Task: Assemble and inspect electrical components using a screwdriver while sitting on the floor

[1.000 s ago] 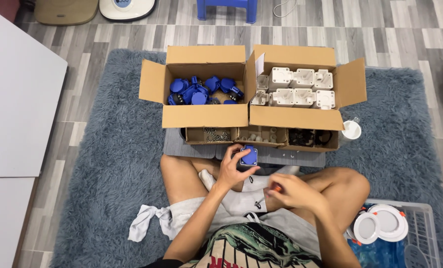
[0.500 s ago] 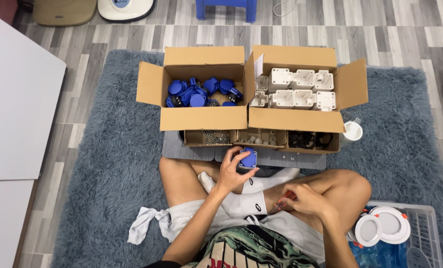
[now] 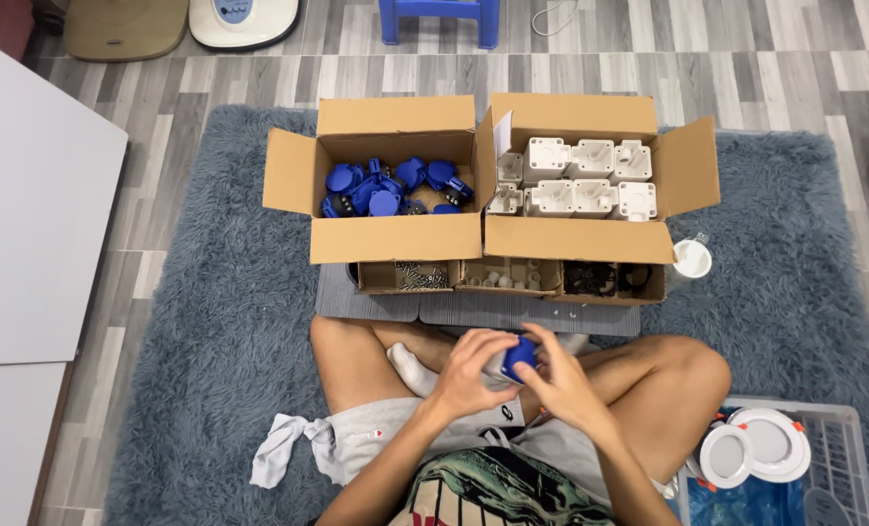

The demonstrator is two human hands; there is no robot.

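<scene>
Low in the middle of the frame, above the crossed legs, the left hand point(image 3: 468, 375) and the right hand point(image 3: 561, 382) are closed together around a small blue part point(image 3: 520, 355), with a pale piece pressed against it that the fingers mostly cover, so its shape is hard to make out. A second ago only the left hand held the blue part, a little farther up the frame, while the right hand lay lower, over the lap; now the right hand has come up to meet it. Above the hands, at centre frame, an open cardboard box of blue parts point(image 3: 386, 190) stands beside an open box of white housings point(image 3: 580, 175). Just below them three shallow trays point(image 3: 507, 278) hold small bits too tiny to tell apart. At the lower right a pale crate point(image 3: 843, 429) with round white discs point(image 3: 756, 443) is cut off by the frame's edge. Everything sits on a grey shaggy rug point(image 3: 210, 321).
</scene>
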